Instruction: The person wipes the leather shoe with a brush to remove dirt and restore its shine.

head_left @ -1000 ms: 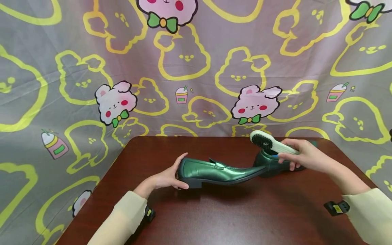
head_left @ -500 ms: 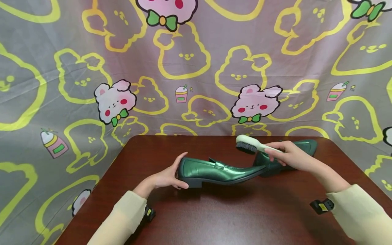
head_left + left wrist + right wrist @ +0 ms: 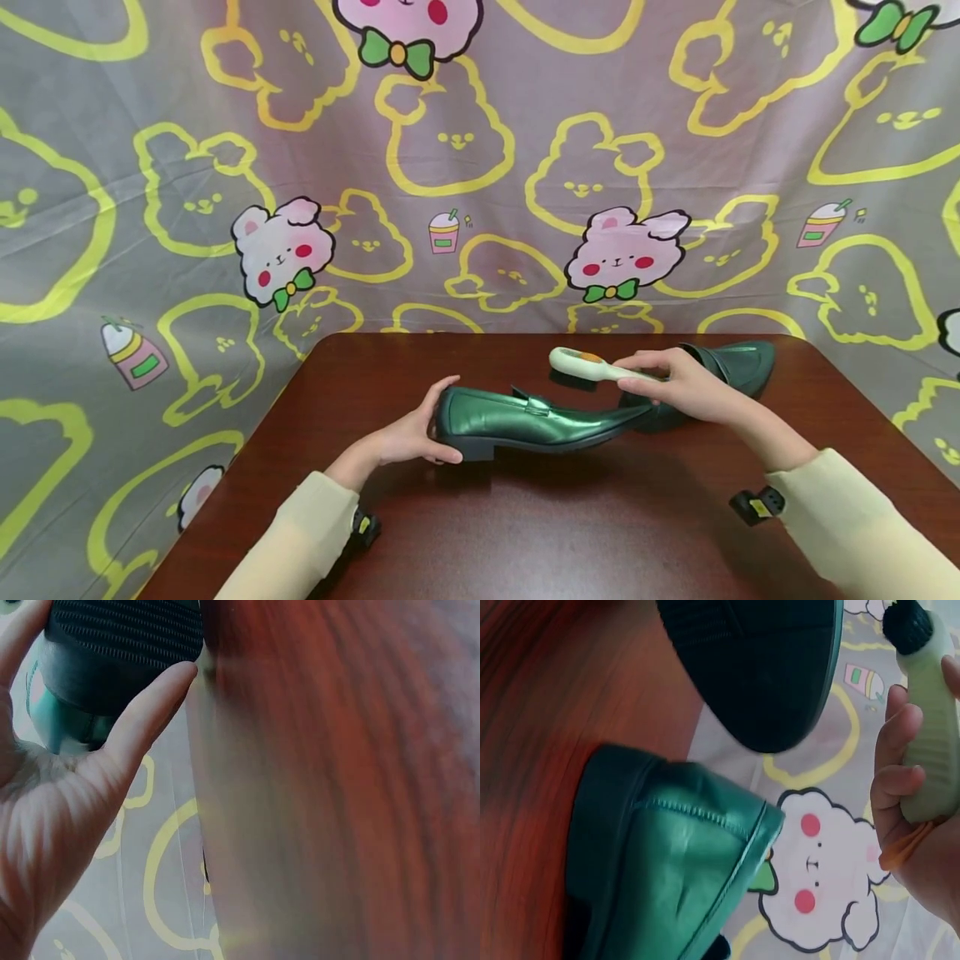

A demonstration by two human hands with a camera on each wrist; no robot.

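Note:
My left hand (image 3: 411,435) grips the heel of a shiny green loafer (image 3: 555,423), its toe pointing right and its sole off the table. In the left wrist view the thumb presses against the ridged heel (image 3: 124,645). My right hand (image 3: 686,385) holds a pale green shoe brush (image 3: 577,364) by its handle, dark bristles down, above and behind the loafer's toe. The right wrist view shows the brush's bristles (image 3: 909,626) and an orange loop (image 3: 911,844) at the handle's end. A second green loafer (image 3: 738,367) stands behind the right hand, partly hidden by it.
A dark red-brown wooden table (image 3: 480,525) carries the shoes. Behind it hangs a grey curtain (image 3: 510,208) printed with cartoon bears and yellow outlines. Both wrists wear small black cameras.
My right hand has moved left with the brush, from over the second loafer to behind the first one's toe, and turned the bristles downward. The left hand and its loafer have stayed still.

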